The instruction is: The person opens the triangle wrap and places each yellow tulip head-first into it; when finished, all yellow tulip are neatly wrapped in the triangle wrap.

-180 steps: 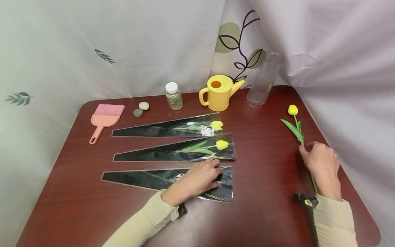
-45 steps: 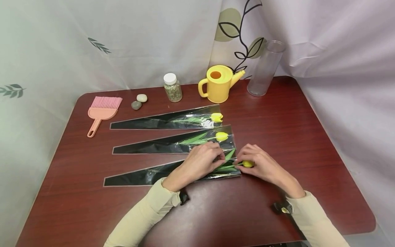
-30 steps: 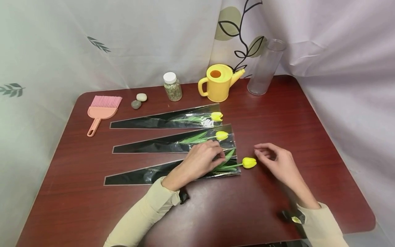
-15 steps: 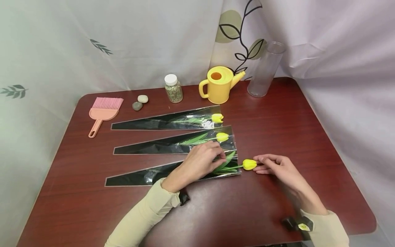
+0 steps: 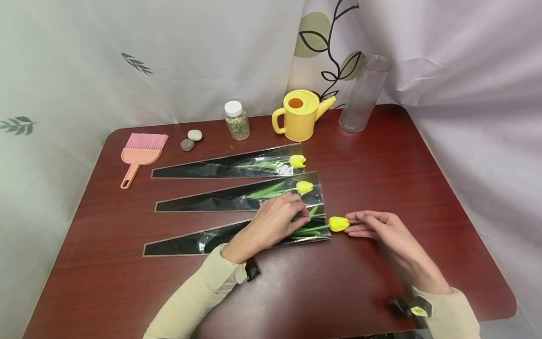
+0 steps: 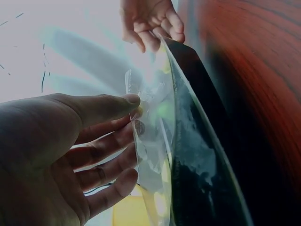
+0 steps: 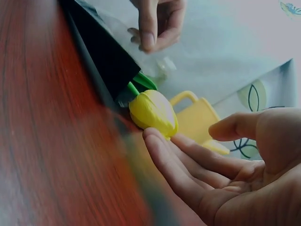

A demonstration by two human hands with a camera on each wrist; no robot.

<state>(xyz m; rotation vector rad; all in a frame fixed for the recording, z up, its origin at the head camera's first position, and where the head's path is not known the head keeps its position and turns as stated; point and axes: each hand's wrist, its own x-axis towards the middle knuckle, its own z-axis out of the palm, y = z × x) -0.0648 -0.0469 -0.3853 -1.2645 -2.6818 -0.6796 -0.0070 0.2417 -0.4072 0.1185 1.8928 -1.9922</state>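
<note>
In the head view, a yellow tulip (image 5: 338, 224) has its green stem and leaves inside the nearest black-and-clear flower sleeve (image 5: 182, 244); its bloom sticks out at the wide end. My left hand (image 5: 273, 219) pinches the sleeve's clear film (image 6: 149, 129) between thumb and fingers, lifting it off the black backing in the left wrist view. My right hand (image 5: 389, 235) touches the tip of the bloom with nearly straight fingers; in the right wrist view its thumb stands apart from the bloom (image 7: 153, 113). The left hand hides part of the sleeve.
Two more sleeves (image 5: 186, 205) (image 5: 190, 170), each with a tulip inside, lie behind. Along the back stand a jar (image 5: 238, 125), a yellow watering can (image 5: 299, 122) and a glass vase (image 5: 360, 101). Two stones (image 5: 195, 135) and a pink brush (image 5: 141, 153) lie at left.
The right hand brought the tulip from the table's right side into the nearest sleeve, let go of it, then touched the bloom's tip. The tulip has since slid slightly left, deeper into the sleeve.
</note>
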